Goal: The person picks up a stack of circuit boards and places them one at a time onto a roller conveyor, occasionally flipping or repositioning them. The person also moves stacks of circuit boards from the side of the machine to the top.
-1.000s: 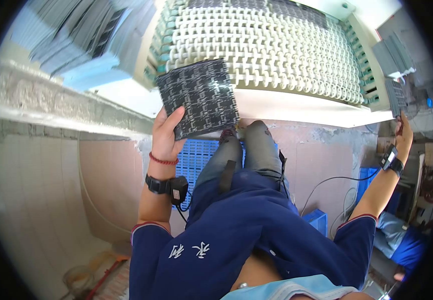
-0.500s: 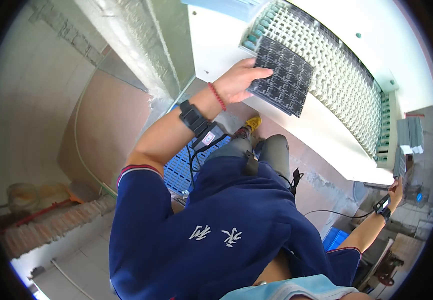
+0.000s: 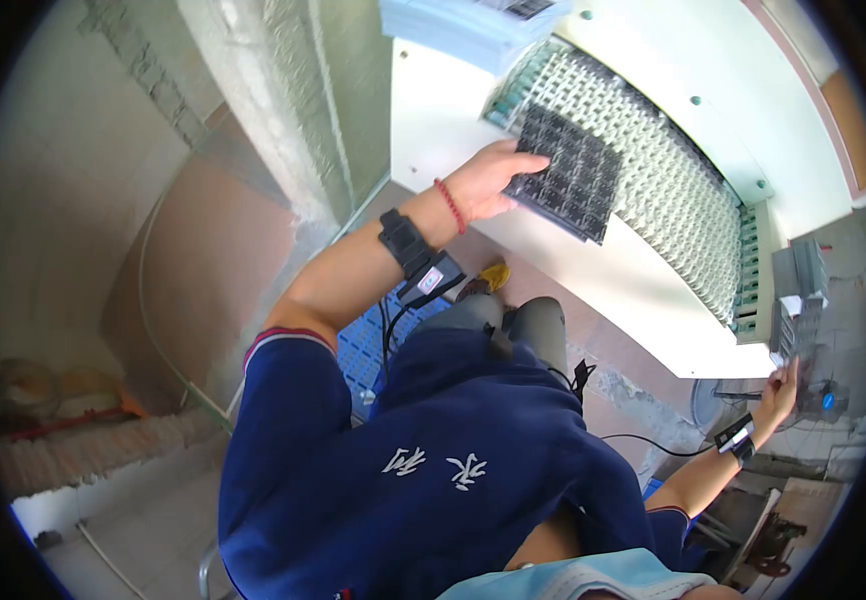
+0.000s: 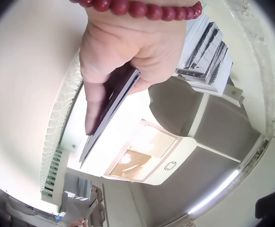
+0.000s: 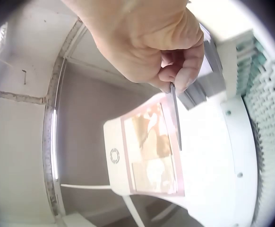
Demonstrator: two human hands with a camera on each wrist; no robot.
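My left hand (image 3: pixel 488 180) grips a small stack of thin, square panels (image 3: pixel 573 175) by one edge, the thumb lying over the dark patterned top face. The stack overlaps the front edge of a bed of pale rollers (image 3: pixel 643 165). In the left wrist view, the panels (image 4: pixel 110 116) appear edge-on between thumb and fingers. Out at the far right, my right hand (image 3: pixel 778 393) is beside a stack of grey panels (image 3: pixel 801 270). The right wrist view shows its thumb and fingers pinching one thin panel (image 5: pixel 177 120) by the edge.
White machine casing (image 3: pixel 643 310) frames the rollers. A light blue stack (image 3: pixel 473 30) stands at the machine's left end, near a concrete pillar (image 3: pixel 273 110). A blue plastic pallet (image 3: pixel 363 350) lies by my legs, and a cable (image 3: pixel 653 445) runs from my right wrist.
The head view has swung round, so the machine now runs diagonally. My left hand still holds the patterned panels over the rollers' edge. My right hand has shifted slightly at the far right.
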